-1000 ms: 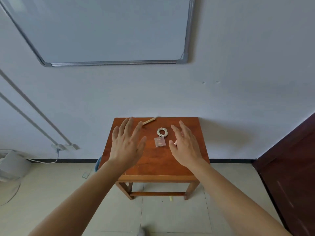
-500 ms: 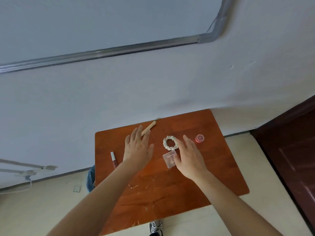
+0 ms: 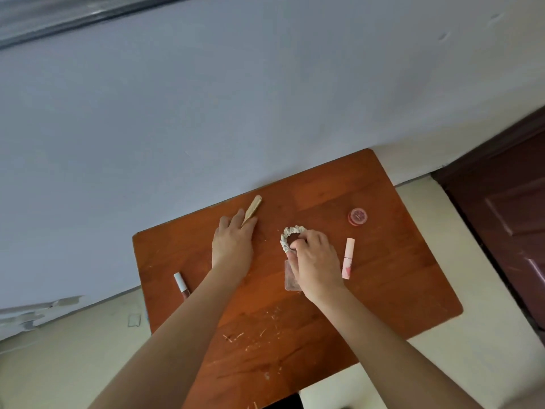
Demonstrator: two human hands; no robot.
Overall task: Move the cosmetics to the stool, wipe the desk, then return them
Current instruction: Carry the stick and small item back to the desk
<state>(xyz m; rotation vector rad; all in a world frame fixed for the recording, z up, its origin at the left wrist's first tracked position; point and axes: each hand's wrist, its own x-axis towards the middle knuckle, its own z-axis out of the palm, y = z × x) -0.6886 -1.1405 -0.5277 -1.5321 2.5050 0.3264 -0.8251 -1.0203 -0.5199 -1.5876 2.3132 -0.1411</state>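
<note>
The right hand [image 3: 315, 261] has its grip pinched on the near side of the pale scrunchie [image 3: 290, 236], which lies on the wooden surface [image 3: 398, 290]. The left hand [image 3: 234, 246] lies flat and released, left of the scrunchie, fingertips touching a gold stick [image 3: 253, 208].

Just near of the scrunchie, a clear box [image 3: 290, 278] is half hidden under the right hand. To the scrunchie's right stand a pink tube [image 3: 348, 258] and a red jar [image 3: 357, 216]; far to its left, a lip gloss [image 3: 181, 286].

I judge the task is only beginning: all cosmetics are on the surface, crumbs are unwiped, and no stool shows.
</note>
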